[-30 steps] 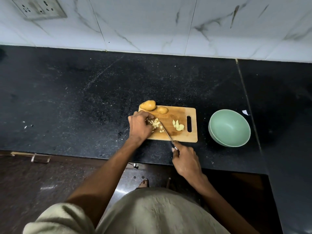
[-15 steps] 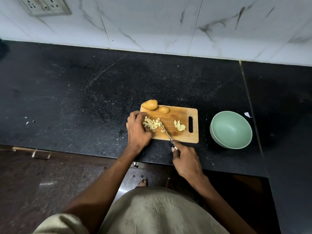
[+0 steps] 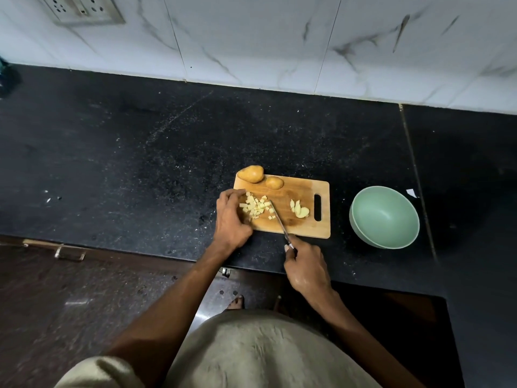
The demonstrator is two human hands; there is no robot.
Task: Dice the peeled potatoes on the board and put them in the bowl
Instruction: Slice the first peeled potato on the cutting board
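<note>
A wooden cutting board [image 3: 305, 191] lies on the black counter. A pile of diced potato [image 3: 255, 206] sits on its left half, and a few potato slices [image 3: 300, 210] lie near its handle slot. Two whole potatoes [image 3: 251, 173] [image 3: 274, 182] rest at the board's far left edge. My left hand [image 3: 230, 219] is cupped against the left side of the dice pile. My right hand [image 3: 306, 266] grips the handle of a knife [image 3: 279, 221], whose blade lies on the board just right of the dice. An empty green bowl [image 3: 384, 217] stands to the right of the board.
The black counter [image 3: 140, 163] runs to a white marble-tiled wall with a socket plate [image 3: 81, 8] at top left. A small white scrap [image 3: 411, 193] lies beyond the bowl. A drawer handle [image 3: 70, 252] shows below the counter's front edge.
My left hand has slid left off the dice, so the pile now shows, spread wider. The knife blade stays beside the pile. The view has shifted slightly.
</note>
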